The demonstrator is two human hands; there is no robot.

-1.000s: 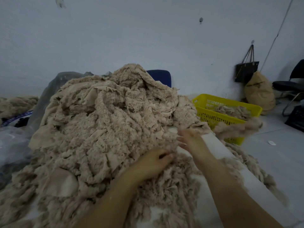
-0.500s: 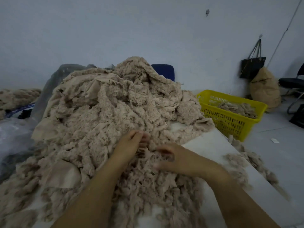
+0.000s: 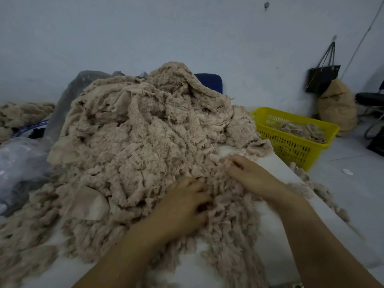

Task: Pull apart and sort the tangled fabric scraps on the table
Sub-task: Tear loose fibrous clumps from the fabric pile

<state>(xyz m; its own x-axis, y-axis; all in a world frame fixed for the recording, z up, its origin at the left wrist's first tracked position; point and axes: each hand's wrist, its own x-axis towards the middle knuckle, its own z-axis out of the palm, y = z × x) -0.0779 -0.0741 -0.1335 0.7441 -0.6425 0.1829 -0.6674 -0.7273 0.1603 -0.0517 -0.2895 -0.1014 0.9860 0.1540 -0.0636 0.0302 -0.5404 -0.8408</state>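
At the near edge of the fabric scraps (image 3: 141,142) heaped on the table (image 3: 280,235), both your hands were dug in.
Left hand (image 3: 182,206) and right hand (image 3: 251,175) each gripped a clump; yank hard and tangled strands could drag more over the right edge. The yellow basket (image 3: 291,146) beside the table held a few scraps.

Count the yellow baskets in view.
1: the yellow basket stands right of the table, holding a few scraps. The fabric pile may hide others.

Pale wall (image 3: 145,28), grey floor (image 3: 353,183), black chair (image 3: 371,99) at right.
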